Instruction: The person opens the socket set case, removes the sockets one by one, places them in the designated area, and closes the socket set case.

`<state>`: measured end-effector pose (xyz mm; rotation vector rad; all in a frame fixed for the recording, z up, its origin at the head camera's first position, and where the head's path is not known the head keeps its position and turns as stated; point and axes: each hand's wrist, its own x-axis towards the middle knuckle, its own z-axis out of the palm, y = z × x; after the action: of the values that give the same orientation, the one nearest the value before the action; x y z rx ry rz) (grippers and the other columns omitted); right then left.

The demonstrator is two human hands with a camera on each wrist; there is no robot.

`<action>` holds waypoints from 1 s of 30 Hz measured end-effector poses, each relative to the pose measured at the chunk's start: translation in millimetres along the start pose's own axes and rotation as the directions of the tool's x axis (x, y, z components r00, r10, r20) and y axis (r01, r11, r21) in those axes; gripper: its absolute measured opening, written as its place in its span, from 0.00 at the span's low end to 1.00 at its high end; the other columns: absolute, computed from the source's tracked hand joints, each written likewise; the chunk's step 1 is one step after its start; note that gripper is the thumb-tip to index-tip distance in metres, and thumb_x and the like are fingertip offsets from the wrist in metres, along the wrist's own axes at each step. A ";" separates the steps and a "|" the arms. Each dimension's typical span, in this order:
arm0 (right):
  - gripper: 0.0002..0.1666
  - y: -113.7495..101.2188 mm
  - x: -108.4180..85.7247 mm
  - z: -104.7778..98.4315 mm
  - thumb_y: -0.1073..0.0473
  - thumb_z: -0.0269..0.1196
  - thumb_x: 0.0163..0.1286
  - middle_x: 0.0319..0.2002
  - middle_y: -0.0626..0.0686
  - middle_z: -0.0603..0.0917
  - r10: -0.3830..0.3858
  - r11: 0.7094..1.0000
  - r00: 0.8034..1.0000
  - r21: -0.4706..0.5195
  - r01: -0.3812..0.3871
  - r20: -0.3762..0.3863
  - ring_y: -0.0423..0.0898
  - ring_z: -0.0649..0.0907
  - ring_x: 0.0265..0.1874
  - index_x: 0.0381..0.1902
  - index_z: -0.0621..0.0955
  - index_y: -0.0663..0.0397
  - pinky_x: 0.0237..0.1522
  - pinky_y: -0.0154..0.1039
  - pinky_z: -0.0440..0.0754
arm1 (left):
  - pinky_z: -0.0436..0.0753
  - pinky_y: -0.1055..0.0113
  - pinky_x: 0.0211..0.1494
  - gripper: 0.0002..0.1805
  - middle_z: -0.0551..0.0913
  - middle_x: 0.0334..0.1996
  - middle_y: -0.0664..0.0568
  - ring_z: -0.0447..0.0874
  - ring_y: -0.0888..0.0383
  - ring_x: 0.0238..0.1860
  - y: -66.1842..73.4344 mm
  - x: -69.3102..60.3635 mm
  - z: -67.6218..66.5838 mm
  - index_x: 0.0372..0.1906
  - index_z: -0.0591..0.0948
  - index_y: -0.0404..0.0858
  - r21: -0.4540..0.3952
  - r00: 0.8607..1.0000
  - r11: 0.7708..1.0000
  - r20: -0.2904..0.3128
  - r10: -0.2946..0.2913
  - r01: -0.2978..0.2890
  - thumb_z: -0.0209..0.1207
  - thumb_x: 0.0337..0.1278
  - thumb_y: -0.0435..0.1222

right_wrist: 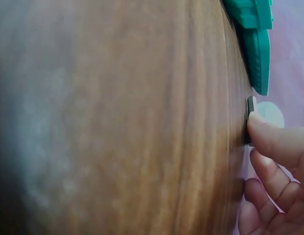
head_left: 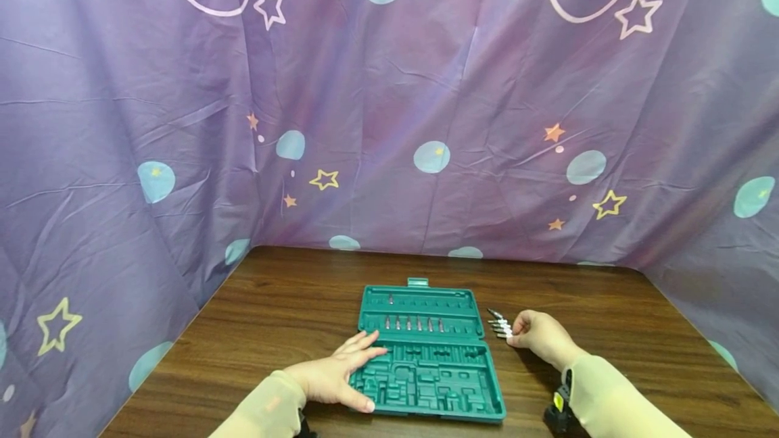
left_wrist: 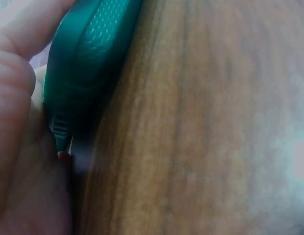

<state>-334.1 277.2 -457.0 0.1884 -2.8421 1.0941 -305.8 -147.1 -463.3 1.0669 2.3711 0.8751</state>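
An opened green case [head_left: 426, 340] lies on the wooden table, with several small bits [head_left: 418, 324] standing in its far half and one more [head_left: 391, 299] in the row behind. My left hand [head_left: 331, 374] rests over the case's near left edge, fingers spread; the left wrist view has the hand [left_wrist: 14, 112] against the case's side [left_wrist: 88, 63]. To the right of the case lie several small metal bits [head_left: 500, 324] in a group. At the nearest of them my right hand [head_left: 544, 338] has thumb and fingertips; the right wrist view has the hand [right_wrist: 284, 161] touching a dark bit [right_wrist: 250, 105].
The brown table [head_left: 292, 289] runs back to a purple curtain [head_left: 365, 120] with stars and moons, which also hangs at both sides. A dark strap with a device [head_left: 556, 411] is on the right wrist.
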 end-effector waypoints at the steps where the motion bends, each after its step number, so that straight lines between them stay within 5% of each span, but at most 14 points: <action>1: 0.16 -0.3 -0.4 -0.7 0.63 0.74 0.48 0.21 0.47 0.75 0.003 1.000 1.000 0.001 -0.003 0.000 0.44 0.72 0.23 0.24 0.74 0.56 0.28 0.38 0.67 | 0.46 0.34 0.68 0.47 0.40 0.77 0.54 0.30 0.47 0.76 -0.1 0.2 -0.2 0.75 0.56 0.53 -0.002 1.000 1.000 0.004 0.001 -0.001 0.64 0.51 0.56; 13: 0.15 -14.6 6.7 -10.2 0.64 0.73 0.51 0.22 0.48 0.76 0.014 0.999 1.000 0.046 -0.014 0.009 0.45 0.73 0.23 0.26 0.75 0.59 0.26 0.38 0.69 | 0.45 0.35 0.69 0.47 0.40 0.77 0.53 0.30 0.47 0.76 0.6 2.4 -0.4 0.75 0.56 0.52 0.013 1.000 1.000 0.007 0.007 -0.007 0.64 0.52 0.56; 23: 0.12 -77.6 37.9 4.8 0.67 0.70 0.54 0.24 0.50 0.77 -0.023 0.976 1.000 0.216 0.021 0.006 0.44 0.74 0.23 0.31 0.76 0.64 0.25 0.38 0.73 | 0.46 0.35 0.69 0.47 0.40 0.77 0.53 0.31 0.47 0.76 0.1 1.4 -1.9 0.75 0.56 0.52 0.025 1.000 1.000 0.001 0.009 -0.009 0.64 0.52 0.56; 30: 0.11 -118.7 61.7 29.2 0.66 0.71 0.55 0.26 0.51 0.79 -0.062 0.974 0.998 0.218 0.058 0.011 0.43 0.75 0.27 0.31 0.79 0.64 0.30 0.37 0.73 | 0.46 0.34 0.68 0.48 0.39 0.77 0.54 0.30 0.48 0.76 -0.7 -0.4 -1.3 0.76 0.55 0.53 0.003 1.000 1.000 0.015 -0.002 0.002 0.63 0.52 0.58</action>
<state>-378.8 165.2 -392.2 0.2994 -2.7066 1.3967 -306.6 -148.3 -462.8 1.0686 2.3612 0.8603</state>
